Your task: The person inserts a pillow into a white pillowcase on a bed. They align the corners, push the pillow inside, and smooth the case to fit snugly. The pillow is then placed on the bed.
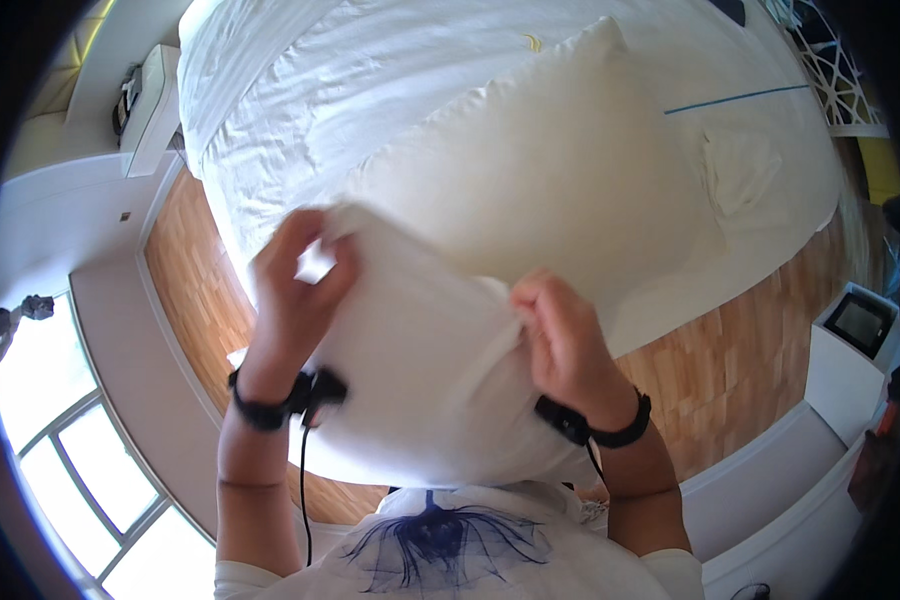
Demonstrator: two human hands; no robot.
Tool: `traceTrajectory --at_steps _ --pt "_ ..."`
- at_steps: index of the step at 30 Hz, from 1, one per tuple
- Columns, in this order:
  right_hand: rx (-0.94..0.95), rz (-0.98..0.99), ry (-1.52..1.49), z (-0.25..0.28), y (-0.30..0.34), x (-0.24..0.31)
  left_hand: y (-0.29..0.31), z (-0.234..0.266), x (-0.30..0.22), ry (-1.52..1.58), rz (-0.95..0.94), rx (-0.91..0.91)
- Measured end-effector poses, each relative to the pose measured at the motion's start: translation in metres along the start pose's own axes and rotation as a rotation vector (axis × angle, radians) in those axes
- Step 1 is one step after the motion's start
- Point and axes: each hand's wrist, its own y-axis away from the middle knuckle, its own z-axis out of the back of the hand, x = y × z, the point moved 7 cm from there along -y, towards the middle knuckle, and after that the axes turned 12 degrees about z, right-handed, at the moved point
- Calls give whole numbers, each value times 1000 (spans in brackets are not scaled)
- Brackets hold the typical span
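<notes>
A white pillowcase [420,350] is stretched between my two hands, close to my body. My left hand [305,270] pinches its upper left corner, thumb and fingers curled together. On the other side, my right hand [565,340] has its fingers closed on the upper right edge. The fabric bulges toward me at the bottom; whether anything fills it, I cannot tell. Just beyond it a large cream-white pillow [560,170] lies on the bed, its near left part hidden behind the raised fabric. Both wrists wear black straps with small devices and cables.
The bed [270,110] has a rumpled white sheet with a thin blue strip [735,99] at the right and a small yellow item [533,43] near the far edge. Wooden floor [740,350] surrounds it. A white bedside cabinet [850,360] stands right; a window [95,450] is left.
</notes>
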Motion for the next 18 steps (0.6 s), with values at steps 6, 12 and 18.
traceTrajectory --at_steps 6,12,18 --pt "-37 -342 -41 5 55 -74 -29 -67 5 -90 -38 171" --pt "-91 -155 -67 11 28 -23 54 -52 -26 -263 -202 173" --pt "50 74 193 3 27 -16 99 -59 -35 -313 -170 108"
